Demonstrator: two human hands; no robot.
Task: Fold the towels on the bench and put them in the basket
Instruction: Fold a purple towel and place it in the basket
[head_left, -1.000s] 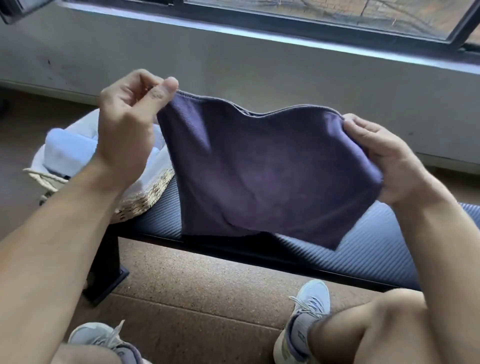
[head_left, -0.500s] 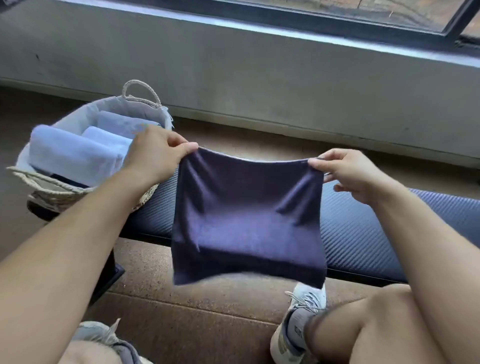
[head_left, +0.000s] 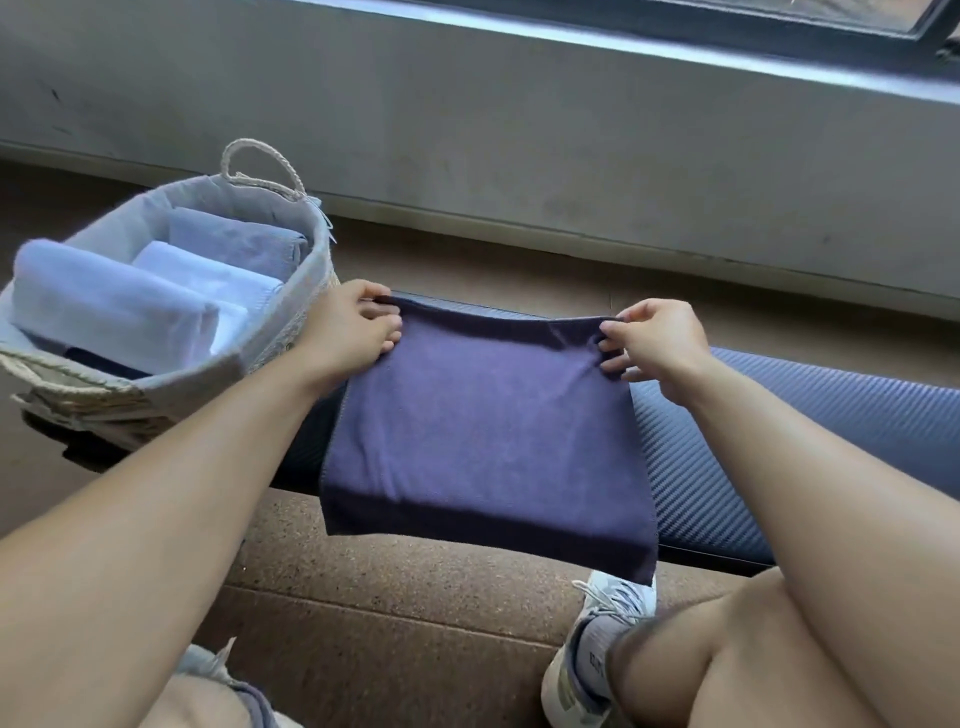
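We hold the dark purple towel (head_left: 483, 431) flat over the bench (head_left: 779, 447), our left hand (head_left: 348, 332) and right hand (head_left: 654, 343) each pinching one far corner, and this soft, light cloth probably sags unless gripped at its corners.

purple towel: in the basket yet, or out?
Out. The purple towel lies spread across the bench, the left hand and right hand pinching its far corners, beside the basket.

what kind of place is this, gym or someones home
Hard to say, but probably a home or small gym room: a padded bench stands on cork-like flooring under a window, with a woven basket of folded towels.
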